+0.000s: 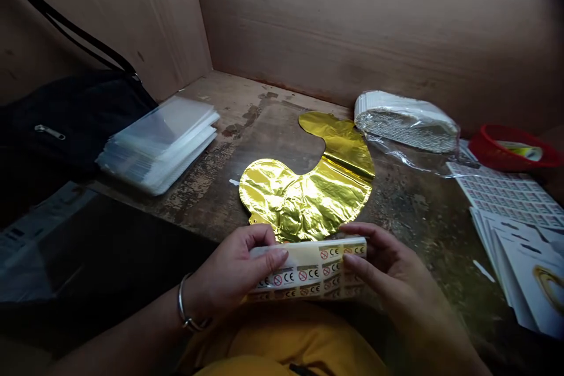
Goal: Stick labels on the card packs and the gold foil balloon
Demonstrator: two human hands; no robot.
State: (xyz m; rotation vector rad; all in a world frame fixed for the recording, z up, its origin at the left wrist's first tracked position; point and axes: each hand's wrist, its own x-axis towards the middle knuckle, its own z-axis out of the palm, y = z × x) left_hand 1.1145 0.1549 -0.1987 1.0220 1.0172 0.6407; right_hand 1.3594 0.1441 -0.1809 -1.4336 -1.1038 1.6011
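Observation:
A sheet of CE stickers [308,277] is held between both hands, close to my body at the table's front edge. My left hand [238,264], with a silver bangle at its wrist, pinches the sheet's left end, thumb on top. At the right end my right hand [388,264] grips it between thumb and fingers. Along its upper left a bare backing strip shows where no stickers are. Just beyond the sheet lies a flat gold foil balloon [308,197], curved and creased. The fingertips behind the sheet are partly hidden.
Left are a stack of clear plastic sleeves [163,144] and a dark bag [74,117]. A plastic-wrapped white bundle [405,123] sits at the back wall. At right are a red ring-shaped container [489,150], more label sheets [506,191] and white printed cards [524,270].

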